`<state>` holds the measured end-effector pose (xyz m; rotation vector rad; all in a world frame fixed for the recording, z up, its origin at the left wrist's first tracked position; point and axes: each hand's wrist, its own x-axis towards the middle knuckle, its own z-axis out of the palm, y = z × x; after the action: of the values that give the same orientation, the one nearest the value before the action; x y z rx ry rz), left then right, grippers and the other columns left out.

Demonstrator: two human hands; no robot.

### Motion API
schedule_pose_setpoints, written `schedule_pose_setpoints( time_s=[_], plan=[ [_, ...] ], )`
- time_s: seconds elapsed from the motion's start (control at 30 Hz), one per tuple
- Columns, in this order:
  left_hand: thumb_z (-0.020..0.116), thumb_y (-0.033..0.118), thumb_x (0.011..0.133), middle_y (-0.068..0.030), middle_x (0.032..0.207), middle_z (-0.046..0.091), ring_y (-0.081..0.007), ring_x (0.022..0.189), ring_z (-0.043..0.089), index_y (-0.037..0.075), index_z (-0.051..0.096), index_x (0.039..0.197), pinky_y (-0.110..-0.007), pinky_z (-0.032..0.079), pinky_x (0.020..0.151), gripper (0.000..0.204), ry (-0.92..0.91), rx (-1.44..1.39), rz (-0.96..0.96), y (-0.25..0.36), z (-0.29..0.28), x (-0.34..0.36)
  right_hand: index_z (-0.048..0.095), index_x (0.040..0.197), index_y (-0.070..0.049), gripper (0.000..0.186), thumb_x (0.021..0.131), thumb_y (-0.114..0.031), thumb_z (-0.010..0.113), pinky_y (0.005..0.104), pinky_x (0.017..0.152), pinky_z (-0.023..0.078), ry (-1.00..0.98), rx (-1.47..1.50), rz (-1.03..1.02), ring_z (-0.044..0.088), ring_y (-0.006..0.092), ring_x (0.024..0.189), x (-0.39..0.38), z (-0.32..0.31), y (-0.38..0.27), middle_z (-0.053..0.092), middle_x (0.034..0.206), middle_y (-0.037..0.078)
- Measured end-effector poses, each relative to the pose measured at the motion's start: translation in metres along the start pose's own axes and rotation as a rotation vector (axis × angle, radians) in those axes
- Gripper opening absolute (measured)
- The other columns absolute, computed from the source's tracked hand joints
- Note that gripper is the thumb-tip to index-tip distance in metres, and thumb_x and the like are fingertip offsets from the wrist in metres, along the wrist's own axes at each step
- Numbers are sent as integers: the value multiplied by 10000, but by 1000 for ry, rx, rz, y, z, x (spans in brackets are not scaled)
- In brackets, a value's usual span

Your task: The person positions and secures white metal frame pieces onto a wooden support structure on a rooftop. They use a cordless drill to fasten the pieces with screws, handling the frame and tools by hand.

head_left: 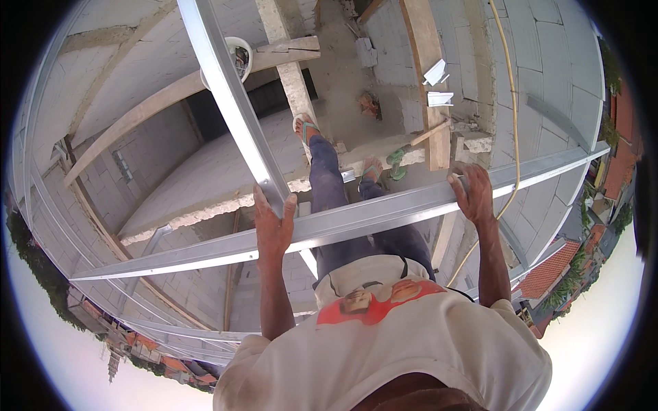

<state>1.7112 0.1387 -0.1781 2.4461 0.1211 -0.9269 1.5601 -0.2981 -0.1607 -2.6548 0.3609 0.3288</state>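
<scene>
A long silvery metal channel (377, 216) runs across in front of my body, sloping up to the right. A second metal channel (236, 103) extends away from me and meets it near my left hand. My left hand (273, 226) is closed around this joint, thumb on the right side and fingers on the left. My right hand (474, 195) grips the long channel farther right, its fingers bent over the far edge. Parts of the fingers of both hands are hidden behind the metal.
Below, my sandalled feet stand on narrow concrete beams (295, 89) above an open drop. A white bucket (247, 49), wooden plank (419, 41), small metal brackets (439, 99), a green sandal (396, 163) and yellow hose (509, 61) lie around. Block walls surround it; rooftops show outside.
</scene>
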Motion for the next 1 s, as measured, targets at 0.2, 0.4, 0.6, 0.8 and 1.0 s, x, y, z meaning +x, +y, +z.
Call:
schedule_pose_setpoints(
  time_s=[0.2, 0.4, 0.6, 0.8, 1.0],
  plan=[
    [619, 503, 1015, -375, 1467, 492, -509, 1314, 546, -123, 326, 1535, -531, 460, 1094, 865, 75, 175, 74, -8, 9, -21, 706, 1041, -73, 259, 908, -285, 770, 415, 733, 547, 110, 43, -130, 683, 305, 822, -9, -3, 2, 716, 891, 87],
    [652, 436, 1013, -331, 1429, 543, -485, 1289, 571, -67, 466, 1459, -523, 470, 1073, 698, 248, 77, 52, -1, 19, -17, 714, 1007, -83, 234, 896, -276, 786, 406, 695, 552, 215, 81, -123, 687, 286, 781, -17, 10, 10, 709, 841, 78],
    [697, 253, 1002, -259, 1344, 571, -422, 1273, 549, -31, 545, 1367, -523, 459, 1053, 487, 598, 176, 459, 0, 40, -25, 693, 941, -55, 195, 878, -223, 769, 443, 837, 538, 444, 17, -279, 663, 324, 854, -25, 13, 25, 687, 847, 114],
    [658, 310, 1002, -159, 1076, 698, -334, 986, 684, 33, 687, 1146, -462, 533, 874, 313, 138, 177, 442, 94, 92, -65, 695, 840, -70, 168, 870, -234, 679, 436, 782, 511, 524, -4, -241, 646, 315, 764, -39, 20, 42, 696, 799, 93],
    [629, 272, 957, -123, 856, 685, -318, 824, 672, 48, 696, 890, -450, 535, 752, 243, 194, 427, 395, 104, 107, -62, 688, 787, -100, 303, 922, -366, 639, 411, 738, 531, 730, 24, -364, 653, 275, 695, -33, 41, 52, 684, 711, 73]
  ],
)
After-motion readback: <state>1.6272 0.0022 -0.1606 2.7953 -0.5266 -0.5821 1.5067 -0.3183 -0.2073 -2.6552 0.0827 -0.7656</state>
